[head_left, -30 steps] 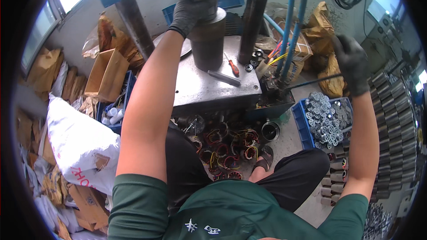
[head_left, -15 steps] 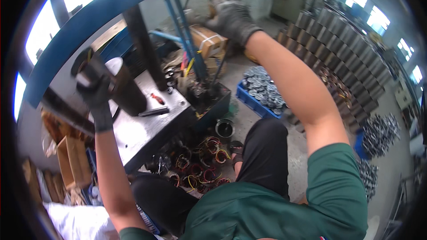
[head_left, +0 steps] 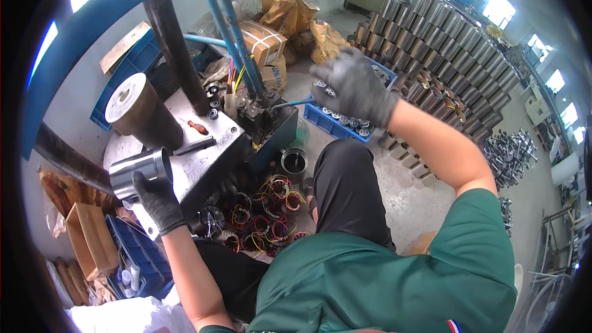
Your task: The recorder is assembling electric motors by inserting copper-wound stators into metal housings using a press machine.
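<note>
My left hand, in a dark work glove, grips a shiny open-ended metal cylinder, thumb over its side. The cylinder lies tilted in front of a thick upright steel post with a pale top, on the bench plate. My right hand, gloved too, is stretched forward with fingers curled, slightly blurred. A thin blue lever reaches from the machine to its fingers; the glove hides the outer end. Beneath that hand stands a blue tray of round metal parts.
On the bench plate lie a red-handled tool and a dark bar. Wire-wound rings cover the floor beside my knees. Stacked metal cylinders rise at the right. Blue machine uprights and a strapped carton stand ahead.
My right hand has come down and to the right, over the tray. The left hand has lowered the metal cylinder from beside the post's top toward me. The lever now lies flatter.
</note>
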The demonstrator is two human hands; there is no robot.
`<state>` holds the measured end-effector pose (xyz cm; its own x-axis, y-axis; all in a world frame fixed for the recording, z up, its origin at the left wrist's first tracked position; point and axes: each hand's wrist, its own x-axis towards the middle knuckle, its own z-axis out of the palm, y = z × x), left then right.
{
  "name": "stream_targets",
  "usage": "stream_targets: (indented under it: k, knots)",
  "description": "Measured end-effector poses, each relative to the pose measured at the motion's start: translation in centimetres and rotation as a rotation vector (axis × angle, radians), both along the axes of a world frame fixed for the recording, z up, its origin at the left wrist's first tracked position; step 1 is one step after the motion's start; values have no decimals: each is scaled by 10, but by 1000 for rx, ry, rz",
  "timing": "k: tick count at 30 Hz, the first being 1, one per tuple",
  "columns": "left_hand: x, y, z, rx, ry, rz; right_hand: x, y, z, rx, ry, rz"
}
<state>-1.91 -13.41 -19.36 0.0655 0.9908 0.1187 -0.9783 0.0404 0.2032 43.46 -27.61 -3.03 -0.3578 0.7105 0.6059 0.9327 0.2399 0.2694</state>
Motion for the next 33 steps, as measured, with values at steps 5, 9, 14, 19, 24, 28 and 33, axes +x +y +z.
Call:
stream_targets:
  k: [5,9,14,19,24,28,33]
  knots:
    - [-4,-4,-8,-62,47,40,-100,-32,-15,-323,-3,188]
    - [12,-18,8,-216,186,45,-181,16,-43,-329,242,354]
    - [27,-27,10,-287,594,105,-237,104,-91,-515,532,391]
    - [-12,10,-41,-169,795,175,-266,129,-115,-770,721,386]
    - [15,-23,16,-236,519,125,-262,122,-118,-662,799,410]
    - [-24,8,-13,-60,417,122,-245,117,-134,-785,1043,551]
    - [-37,26,-25,-85,210,230,-228,109,-122,-974,1959,781]
